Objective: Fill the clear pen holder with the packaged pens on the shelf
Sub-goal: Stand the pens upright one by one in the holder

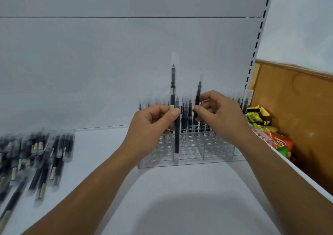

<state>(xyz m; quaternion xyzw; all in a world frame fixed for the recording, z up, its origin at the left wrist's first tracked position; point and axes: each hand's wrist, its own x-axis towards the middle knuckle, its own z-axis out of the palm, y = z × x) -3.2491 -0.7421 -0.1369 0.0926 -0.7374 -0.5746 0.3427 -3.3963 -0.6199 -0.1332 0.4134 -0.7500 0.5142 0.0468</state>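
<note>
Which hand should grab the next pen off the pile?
Likely the left hand, once its pen is seated: the loose pens lie on its side; the right hand would have to reach across.

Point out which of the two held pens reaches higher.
The left pen, pinched in the left hand: its tip stands well above the right pen in the right hand and the standing pens in the clear holder.

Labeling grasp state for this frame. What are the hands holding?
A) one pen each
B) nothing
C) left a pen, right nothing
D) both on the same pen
A: the left hand pinches one upright packaged pen and the right hand pinches a second pen, both over the clear pen holder.
</note>
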